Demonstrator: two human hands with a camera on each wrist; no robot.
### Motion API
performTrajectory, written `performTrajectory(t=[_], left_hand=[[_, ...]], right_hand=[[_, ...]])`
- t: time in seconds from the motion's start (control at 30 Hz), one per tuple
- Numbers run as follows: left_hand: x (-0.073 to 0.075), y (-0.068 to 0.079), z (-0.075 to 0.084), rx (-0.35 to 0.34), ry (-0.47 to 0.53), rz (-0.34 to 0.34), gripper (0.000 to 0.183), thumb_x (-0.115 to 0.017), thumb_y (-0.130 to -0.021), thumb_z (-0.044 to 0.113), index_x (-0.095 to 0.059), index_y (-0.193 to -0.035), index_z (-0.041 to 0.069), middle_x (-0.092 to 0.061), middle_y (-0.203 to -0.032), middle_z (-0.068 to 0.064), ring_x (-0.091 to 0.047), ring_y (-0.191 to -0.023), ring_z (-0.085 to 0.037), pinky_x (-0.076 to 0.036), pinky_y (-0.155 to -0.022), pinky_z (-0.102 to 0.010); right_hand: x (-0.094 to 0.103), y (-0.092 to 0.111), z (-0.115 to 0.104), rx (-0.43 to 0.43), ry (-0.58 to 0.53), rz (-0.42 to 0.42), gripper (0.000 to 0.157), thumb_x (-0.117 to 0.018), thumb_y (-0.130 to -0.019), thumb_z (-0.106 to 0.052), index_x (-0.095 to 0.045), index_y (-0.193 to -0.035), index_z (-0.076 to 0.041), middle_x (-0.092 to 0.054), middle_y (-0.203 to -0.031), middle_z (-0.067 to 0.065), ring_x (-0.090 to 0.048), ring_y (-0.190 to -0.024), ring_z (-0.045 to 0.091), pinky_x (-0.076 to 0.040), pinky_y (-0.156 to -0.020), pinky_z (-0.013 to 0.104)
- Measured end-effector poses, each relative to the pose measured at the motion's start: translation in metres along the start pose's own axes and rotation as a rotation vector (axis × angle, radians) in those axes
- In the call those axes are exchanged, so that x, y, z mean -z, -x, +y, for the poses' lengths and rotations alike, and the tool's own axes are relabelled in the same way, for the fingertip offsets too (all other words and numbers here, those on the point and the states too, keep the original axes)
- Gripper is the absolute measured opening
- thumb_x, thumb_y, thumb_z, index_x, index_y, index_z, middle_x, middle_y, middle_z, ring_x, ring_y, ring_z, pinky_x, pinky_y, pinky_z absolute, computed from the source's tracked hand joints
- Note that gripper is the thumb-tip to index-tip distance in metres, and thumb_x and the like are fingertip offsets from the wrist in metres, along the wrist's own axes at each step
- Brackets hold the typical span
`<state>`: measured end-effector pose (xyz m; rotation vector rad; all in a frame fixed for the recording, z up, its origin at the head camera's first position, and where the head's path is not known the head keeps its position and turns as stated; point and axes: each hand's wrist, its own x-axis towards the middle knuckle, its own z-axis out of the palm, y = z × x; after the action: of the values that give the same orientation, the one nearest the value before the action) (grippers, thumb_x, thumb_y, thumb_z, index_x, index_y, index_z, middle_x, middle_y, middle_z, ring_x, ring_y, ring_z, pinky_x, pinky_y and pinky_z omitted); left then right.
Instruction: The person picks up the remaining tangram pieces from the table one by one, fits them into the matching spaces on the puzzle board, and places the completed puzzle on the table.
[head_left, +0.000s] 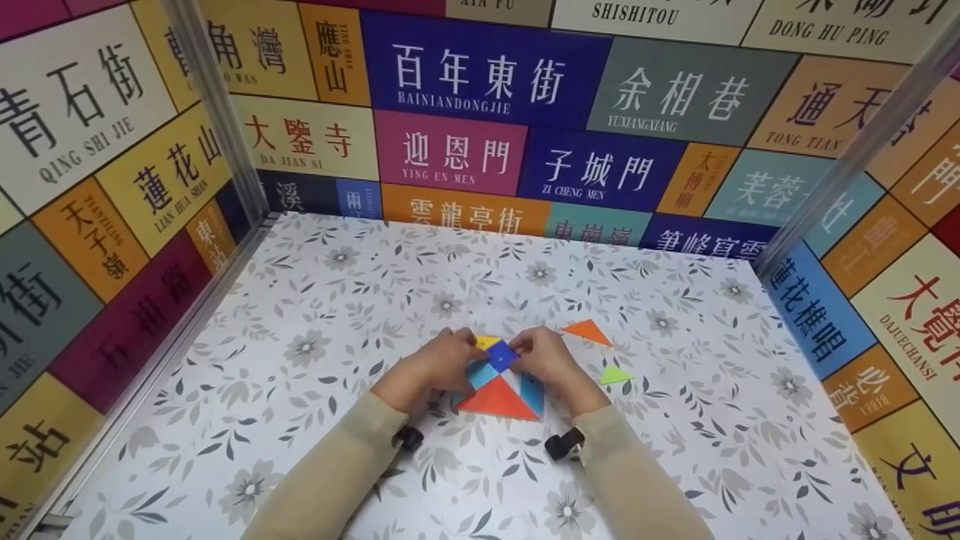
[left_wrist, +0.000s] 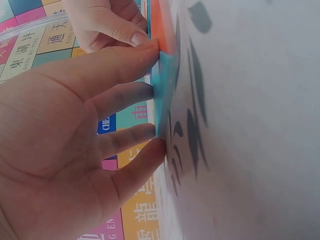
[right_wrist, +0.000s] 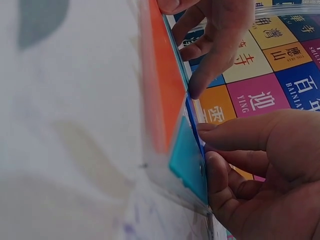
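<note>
Flat coloured tangram pieces lie together on the patterned surface in the head view. A red-orange triangle [head_left: 498,400] is nearest the body, with light blue pieces at its left [head_left: 482,374] and right [head_left: 532,393]. Beyond them are a dark blue square [head_left: 501,358] and a partly covered yellow piece [head_left: 487,341]. My left hand [head_left: 439,365] spreads along the left side; its thumb [left_wrist: 145,50] touches the edge by the red-orange and light blue pieces. With curled fingers and thumb, my right hand [head_left: 545,358] pinches the dark blue square at its right corner.
An orange triangle [head_left: 589,332] and a light green triangle [head_left: 617,375] lie apart, right of the right hand. Colourful sign-patterned panels [head_left: 450,157] wall in the back and sides. The floral surface [head_left: 337,307] stretches around the pieces.
</note>
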<state>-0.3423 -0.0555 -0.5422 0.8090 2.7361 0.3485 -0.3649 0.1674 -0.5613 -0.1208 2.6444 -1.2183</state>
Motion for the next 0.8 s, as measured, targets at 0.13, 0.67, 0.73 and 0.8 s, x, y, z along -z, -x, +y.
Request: performTrajectory(t=[0.13, 0.67, 0.73, 0.8], left_hand=[[0.0016, -0.0011, 0.0003, 0.009, 0.012, 0.006, 0.070, -0.092, -0.080, 0.028, -0.067, -0.146, 0.025, -0.056, -0.148, -0.014, -0.051, -0.125, -0.035, -0.053, -0.104, -0.045], [0.0028, -0.0014, 0.0046, 0.035, 0.021, -0.004, 0.070, -0.090, -0.080, 0.026, -0.066, -0.147, 0.025, -0.054, -0.151, -0.013, -0.050, -0.127, -0.033, -0.053, -0.104, -0.045], [0.0016, -0.0007, 0.0048, 0.045, 0.029, -0.015, 0.070, -0.090, -0.081, 0.026, -0.066, -0.147, 0.025, -0.053, -0.151, -0.013, -0.049, -0.127, -0.032, -0.053, -0.104, -0.045], [0.0018, -0.0005, 0.0053, 0.050, 0.029, -0.014, 0.070, -0.090, -0.082, 0.026, -0.065, -0.148, 0.025, -0.053, -0.152, -0.013, -0.049, -0.126, -0.032, -0.053, -0.104, -0.045]], right_hand=[[0.0012, -0.0002, 0.0005, 0.016, -0.022, 0.004, 0.022, -0.079, -0.085, 0.003, -0.079, -0.105, -0.004, -0.071, -0.095, 0.008, -0.063, -0.086, 0.021, -0.053, -0.074, 0.028], [0.0064, 0.0022, 0.0013, -0.015, -0.032, 0.025, 0.019, -0.076, -0.090, -0.001, -0.079, -0.109, -0.003, -0.074, -0.099, 0.010, -0.066, -0.087, 0.021, -0.058, -0.077, 0.030], [0.0062, 0.0030, 0.0015, -0.021, -0.046, 0.016, 0.019, -0.076, -0.090, -0.001, -0.079, -0.109, -0.003, -0.073, -0.098, 0.010, -0.066, -0.086, 0.021, -0.058, -0.076, 0.029], [0.0074, 0.0028, 0.0015, -0.019, -0.055, 0.017, 0.018, -0.075, -0.091, -0.002, -0.079, -0.109, -0.003, -0.074, -0.099, 0.010, -0.066, -0.086, 0.021, -0.058, -0.077, 0.029]])
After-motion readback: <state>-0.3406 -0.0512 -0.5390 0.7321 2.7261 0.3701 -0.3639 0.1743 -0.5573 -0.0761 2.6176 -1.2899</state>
